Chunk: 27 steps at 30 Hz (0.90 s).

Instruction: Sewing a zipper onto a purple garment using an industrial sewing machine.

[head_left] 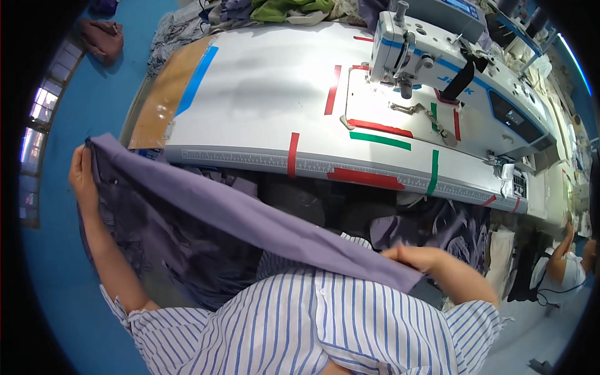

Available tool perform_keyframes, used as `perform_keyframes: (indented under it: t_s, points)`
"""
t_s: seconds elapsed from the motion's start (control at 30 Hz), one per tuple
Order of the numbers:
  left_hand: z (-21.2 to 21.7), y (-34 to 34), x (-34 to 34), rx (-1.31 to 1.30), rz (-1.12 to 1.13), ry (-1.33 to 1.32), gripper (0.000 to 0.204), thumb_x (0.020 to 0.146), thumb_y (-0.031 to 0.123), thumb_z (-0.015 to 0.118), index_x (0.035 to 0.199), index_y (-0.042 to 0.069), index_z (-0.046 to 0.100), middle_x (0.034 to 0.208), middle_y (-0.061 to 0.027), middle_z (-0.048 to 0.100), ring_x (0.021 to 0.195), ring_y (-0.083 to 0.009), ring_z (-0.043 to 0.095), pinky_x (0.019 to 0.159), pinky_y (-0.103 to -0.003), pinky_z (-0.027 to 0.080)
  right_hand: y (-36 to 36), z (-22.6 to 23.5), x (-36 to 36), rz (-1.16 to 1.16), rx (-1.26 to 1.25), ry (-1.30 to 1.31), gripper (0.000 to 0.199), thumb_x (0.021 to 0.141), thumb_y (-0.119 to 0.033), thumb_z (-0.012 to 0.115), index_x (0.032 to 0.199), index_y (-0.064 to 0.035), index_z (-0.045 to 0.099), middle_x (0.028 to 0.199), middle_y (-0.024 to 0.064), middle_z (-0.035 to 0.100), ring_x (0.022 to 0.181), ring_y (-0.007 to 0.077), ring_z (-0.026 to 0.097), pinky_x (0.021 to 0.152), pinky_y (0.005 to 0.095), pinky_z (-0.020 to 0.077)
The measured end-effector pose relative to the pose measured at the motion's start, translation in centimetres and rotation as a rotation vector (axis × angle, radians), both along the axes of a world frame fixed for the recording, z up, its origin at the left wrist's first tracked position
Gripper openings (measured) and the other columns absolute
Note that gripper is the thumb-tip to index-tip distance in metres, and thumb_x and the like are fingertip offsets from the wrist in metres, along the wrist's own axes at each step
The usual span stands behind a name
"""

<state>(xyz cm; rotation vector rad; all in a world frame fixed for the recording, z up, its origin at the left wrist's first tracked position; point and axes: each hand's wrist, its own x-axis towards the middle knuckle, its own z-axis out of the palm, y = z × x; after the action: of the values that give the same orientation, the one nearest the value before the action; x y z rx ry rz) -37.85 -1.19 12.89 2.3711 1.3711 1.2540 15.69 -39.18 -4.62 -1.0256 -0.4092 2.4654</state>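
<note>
A long piece of purple woven fabric [250, 219] is stretched taut between both hands, just in front of the near edge of the white sewing table [262, 94], its long axis running from the far left down to the near right. The left hand [83, 178] pinches the fabric's upper left corner at arm's length, while the right hand [415, 256] grips the lower right end close to the blue-and-white striped shirt [312, 325]. A white industrial sewing machine [437, 62] stands on the table's far right, with strips of red and green tape [381, 140] near it.
</note>
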Motion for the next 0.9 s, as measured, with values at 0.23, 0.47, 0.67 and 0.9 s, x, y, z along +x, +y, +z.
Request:
perform_keyframes:
  t_s: [0.23, 0.47, 0.67, 0.9]
  points:
    - [-4.0, 2.8, 1.7, -0.03, 0.073, -0.033, 0.029, 0.101, 0.025, 0.052, 0.099, -0.003, 0.058, 0.089, 0.0031, 0.053, 0.086, -0.0057, 0.046, 0.078, -0.02, 0.039, 3.5, -3.7, -9.1, -0.421, -0.125, -0.03, 0.064, 0.095, -0.051, 0.053, 0.139, -0.0058, 0.047, 0.134, 0.0115, 0.054, 0.117, 0.0174, 0.056, 0.099, 0.0318, 0.0442]
    - [-6.5, 3.8, 3.4, -0.078, 0.096, -0.117, 0.025, 0.101, 0.023, 0.052, 0.096, -0.001, 0.058, 0.085, 0.0033, 0.051, 0.083, -0.0067, 0.045, 0.077, -0.021, 0.039, 12.5, -2.1, -10.0, -0.28, 0.46, 0.507, 0.06, 0.103, -0.049, 0.028, 0.119, -0.0044, 0.065, 0.142, 0.0139, 0.047, 0.135, 0.0231, 0.04, 0.111, 0.0328, 0.0313]
    - [-8.8, 4.7, 3.6, -0.12, 0.029, -0.189, 0.025, 0.101, 0.023, 0.054, 0.093, 0.0, 0.056, 0.083, 0.0053, 0.049, 0.079, -0.0046, 0.042, 0.073, -0.019, 0.037, 16.3, -11.0, -19.6, 0.075, 0.476, 0.215, 0.051, 0.099, -0.045, 0.048, 0.128, -0.0036, 0.057, 0.139, 0.0106, 0.05, 0.132, 0.019, 0.042, 0.111, 0.0311, 0.0305]
    - [-8.8, 6.3, -1.3, -0.102, 0.092, -0.289, 0.023, 0.102, 0.022, 0.051, 0.088, 0.004, 0.055, 0.081, 0.0067, 0.047, 0.077, -0.0038, 0.041, 0.071, -0.018, 0.036, 13.1, -6.4, -6.6, -0.366, 0.55, 0.125, 0.072, 0.074, -0.047, 0.077, 0.126, -0.0005, 0.057, 0.119, 0.0106, 0.062, 0.111, 0.0182, 0.058, 0.099, 0.0344, 0.043]
